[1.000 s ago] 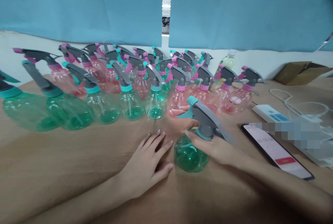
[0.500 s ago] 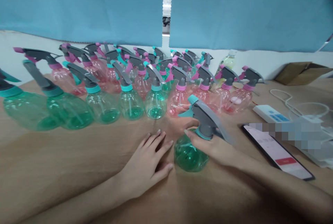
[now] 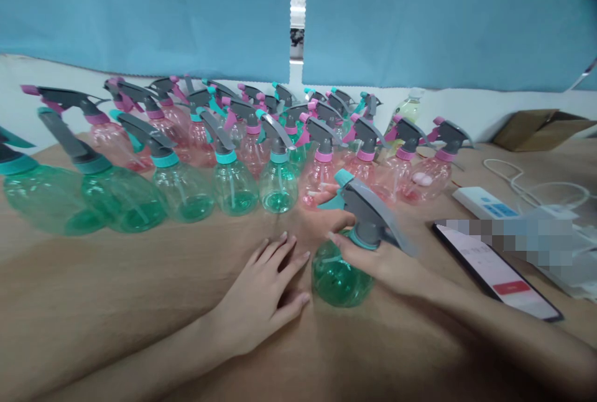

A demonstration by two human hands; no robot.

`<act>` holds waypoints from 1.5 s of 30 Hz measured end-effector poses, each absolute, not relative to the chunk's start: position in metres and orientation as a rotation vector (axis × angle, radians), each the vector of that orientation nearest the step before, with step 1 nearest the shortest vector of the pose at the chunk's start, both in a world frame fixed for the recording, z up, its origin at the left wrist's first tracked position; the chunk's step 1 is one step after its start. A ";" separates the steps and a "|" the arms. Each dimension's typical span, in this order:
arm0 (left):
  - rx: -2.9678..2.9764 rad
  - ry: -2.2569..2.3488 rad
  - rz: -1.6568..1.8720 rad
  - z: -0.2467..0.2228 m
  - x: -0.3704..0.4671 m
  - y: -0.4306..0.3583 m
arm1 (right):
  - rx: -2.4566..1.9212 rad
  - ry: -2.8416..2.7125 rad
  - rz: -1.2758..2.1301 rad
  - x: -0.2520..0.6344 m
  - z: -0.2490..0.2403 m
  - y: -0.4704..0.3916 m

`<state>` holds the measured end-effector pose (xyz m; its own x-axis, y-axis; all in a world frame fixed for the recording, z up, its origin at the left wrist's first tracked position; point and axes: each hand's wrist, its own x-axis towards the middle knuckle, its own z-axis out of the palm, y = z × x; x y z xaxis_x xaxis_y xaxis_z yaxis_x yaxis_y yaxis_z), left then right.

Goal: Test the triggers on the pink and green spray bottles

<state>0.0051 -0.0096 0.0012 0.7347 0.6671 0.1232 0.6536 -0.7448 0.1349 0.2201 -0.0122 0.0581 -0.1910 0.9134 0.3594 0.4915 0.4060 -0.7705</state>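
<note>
A green spray bottle with a grey and turquoise spray head stands upright on the wooden table. My right hand is wrapped round its neck, thumb in front and some fingers showing behind the trigger. Just left of this bottle, my left hand lies palm down on the table, fingers spread, holding nothing. Beyond both hands stand several more bottles: green ones with turquoise collars, such as one nearby, and pink ones with pink collars, such as one at the right.
At the right lie a phone with a lit screen, a white power strip and white cables. Farther back are an open brown box and a bottle with a pale cap. Blue cloth hangs behind.
</note>
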 end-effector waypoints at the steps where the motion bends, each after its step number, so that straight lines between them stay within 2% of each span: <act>1: 2.848 1.088 0.250 0.001 0.005 -0.009 | -1.219 -1.830 0.639 0.220 0.058 -0.012; 12: 2.841 1.082 0.230 0.001 0.005 -0.008 | -1.246 -1.813 0.675 0.218 0.063 -0.014; 45: 2.862 1.080 0.264 -0.001 0.005 -0.007 | -0.949 -1.814 0.792 0.214 0.067 -0.011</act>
<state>0.0046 -0.0074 -0.0014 0.7380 0.6612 0.1350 0.6490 -0.7502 0.1262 0.2143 -0.0106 0.0670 -0.2882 0.8587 0.4237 0.2731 0.4978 -0.8231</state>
